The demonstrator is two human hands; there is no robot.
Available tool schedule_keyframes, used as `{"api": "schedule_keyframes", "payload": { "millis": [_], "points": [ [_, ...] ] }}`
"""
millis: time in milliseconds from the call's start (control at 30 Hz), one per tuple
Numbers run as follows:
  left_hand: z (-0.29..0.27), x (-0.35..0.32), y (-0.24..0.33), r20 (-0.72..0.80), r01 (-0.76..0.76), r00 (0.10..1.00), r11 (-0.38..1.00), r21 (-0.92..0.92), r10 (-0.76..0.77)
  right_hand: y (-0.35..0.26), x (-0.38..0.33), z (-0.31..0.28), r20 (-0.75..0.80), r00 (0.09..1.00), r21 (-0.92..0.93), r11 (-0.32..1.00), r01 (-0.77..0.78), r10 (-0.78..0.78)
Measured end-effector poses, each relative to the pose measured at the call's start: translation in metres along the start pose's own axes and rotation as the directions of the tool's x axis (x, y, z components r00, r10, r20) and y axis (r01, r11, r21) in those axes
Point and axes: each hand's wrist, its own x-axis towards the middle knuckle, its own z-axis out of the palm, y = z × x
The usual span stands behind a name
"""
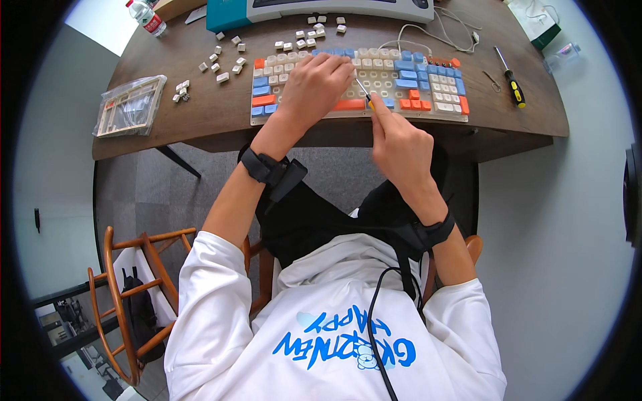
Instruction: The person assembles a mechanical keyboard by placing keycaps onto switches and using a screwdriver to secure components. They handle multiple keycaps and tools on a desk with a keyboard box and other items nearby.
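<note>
A keyboard (428,116) with cream, blue and orange keycaps lies on the desk in front of me. Part of its middle and right has no keycaps, and small square switches show there. My right hand (402,144) is closed round a small screwdriver (363,89) with a yellow and black handle, its thin shaft slanting up and left over the bare switches. Over the keyboard's left middle, my left hand (314,85) has its fingers bent together close to the screwdriver's tip. What those fingers hold, if anything, is hidden.
Loose cream keycaps (223,77) are scattered left of and behind the keyboard. A bagged frame-like part (130,107) lies at the desk's left edge. At right are another screwdriver (511,80) and a small metal tool (491,81). A white cable (441,41) and a bottle (147,18) are farther back.
</note>
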Motion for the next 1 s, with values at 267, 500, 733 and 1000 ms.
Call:
{"api": "schedule_keyframes", "payload": {
  "millis": [267,500,733,1000],
  "points": [
    [0.000,0.000,0.001,-0.020,0.010,1.000,1.000,-0.006,-0.010,0.006,-0.006,0.010,-0.015,0.999,-0.003,1.000,0.030,-0.030],
    [0.002,0.000,-0.002,-0.001,0.013,1.000,1.000,-0.023,-0.013,0.007,-0.017,0.029,-0.154,0.985,-0.020,0.997,0.080,-0.082],
    [0.001,-0.002,-0.001,0.027,-0.029,0.999,0.999,0.038,0.028,0.008,-0.021,0.035,-0.170,0.980,-0.045,0.994,0.096,-0.102],
    [0.002,-0.005,-0.003,0.081,-0.095,0.993,0.984,0.151,0.083,0.007,-0.023,0.038,-0.196,0.977,0.000,0.996,0.086,-0.084]
  ]
}}
